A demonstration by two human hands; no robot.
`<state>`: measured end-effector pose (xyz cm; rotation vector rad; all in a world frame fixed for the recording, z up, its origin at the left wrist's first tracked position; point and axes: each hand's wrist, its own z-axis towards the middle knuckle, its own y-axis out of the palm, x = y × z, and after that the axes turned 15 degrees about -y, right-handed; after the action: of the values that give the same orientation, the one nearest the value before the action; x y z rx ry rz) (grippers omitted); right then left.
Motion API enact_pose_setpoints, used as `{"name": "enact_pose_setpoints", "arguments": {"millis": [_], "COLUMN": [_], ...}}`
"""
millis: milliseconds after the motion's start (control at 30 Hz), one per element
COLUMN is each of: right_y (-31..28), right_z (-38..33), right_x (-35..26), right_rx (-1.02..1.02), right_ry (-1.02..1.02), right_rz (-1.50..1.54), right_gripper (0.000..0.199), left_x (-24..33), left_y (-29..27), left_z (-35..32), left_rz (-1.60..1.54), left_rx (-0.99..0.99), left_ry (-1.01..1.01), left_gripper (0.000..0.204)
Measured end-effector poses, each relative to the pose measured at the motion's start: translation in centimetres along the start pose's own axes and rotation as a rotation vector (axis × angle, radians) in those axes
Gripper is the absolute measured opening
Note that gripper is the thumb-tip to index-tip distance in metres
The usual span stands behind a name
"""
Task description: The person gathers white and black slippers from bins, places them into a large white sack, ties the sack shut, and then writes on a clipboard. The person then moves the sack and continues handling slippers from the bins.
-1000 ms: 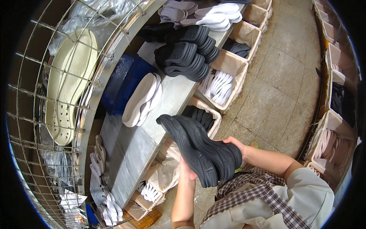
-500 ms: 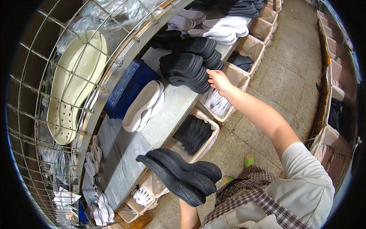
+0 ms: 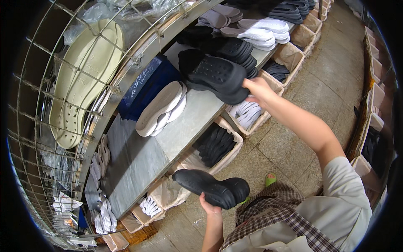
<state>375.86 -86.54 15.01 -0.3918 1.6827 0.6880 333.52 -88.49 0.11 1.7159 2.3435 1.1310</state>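
Note:
Low in the picture, my left hand (image 3: 209, 206) is closed around a stack of black shoe soles (image 3: 212, 187), gripping it from beneath. My right hand (image 3: 261, 90) reaches out over the shelf edge and pinches the near end of a black sole (image 3: 220, 71) with small holes across its face. That sole is tilted over the pile it lay on, and my fingertips on its underside are partly hidden. Behind it on the shelf rests another pile of black soles (image 3: 233, 48). To its left lies a small stack of white soles (image 3: 161, 107).
A grey shelf (image 3: 138, 164) runs along the left, with a dark blue bin (image 3: 145, 90) on it. Lined baskets of soles, one with white soles (image 3: 247, 113), stand below its edge. A wire mesh rack holds a pale green sole (image 3: 86, 84). More baskets (image 3: 375, 90) line the right.
My right hand has gripped a black sole and tilted it off its pile. The stack in my left hand has turned and shifted slightly right, bringing my left fingers into view.

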Motion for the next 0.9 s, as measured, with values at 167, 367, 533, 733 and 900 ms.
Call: {"name": "enact_pose_setpoints", "arguments": {"millis": [167, 367, 533, 733, 900], "right_y": [-8.1, -12.6, -13.6, -14.2, -2.3], "right_z": [-11.0, -23.2, -27.8, -24.7, -20.1], "right_x": [1.9, 9.7, 16.4, 18.4, 24.3], "right_rx": [-0.117, 0.032, -0.045, 0.009, -0.159], "right_ry": [-0.118, 0.091, 0.104, 0.178, -0.100], "right_rz": [0.088, 0.110, -0.187, -0.037, -0.574], "right_gripper": [0.062, 0.060, 0.070, 0.068, 0.066], "left_x": [-4.0, -10.7, -13.9, -12.0, -4.1], "left_y": [2.5, 7.9, 7.0, -0.4, -0.8], "left_z": [5.0, 9.6, 12.7, 19.7, 25.2], "left_rz": [-0.041, 0.207, 0.415, 0.349, 0.927], "left_rx": [-0.089, 0.055, -0.038, -0.299, -0.232], "left_ry": [-0.192, 0.071, 0.064, -0.149, 0.130], "left_gripper": [0.056, 0.093, 0.094, 0.095, 0.097]}}
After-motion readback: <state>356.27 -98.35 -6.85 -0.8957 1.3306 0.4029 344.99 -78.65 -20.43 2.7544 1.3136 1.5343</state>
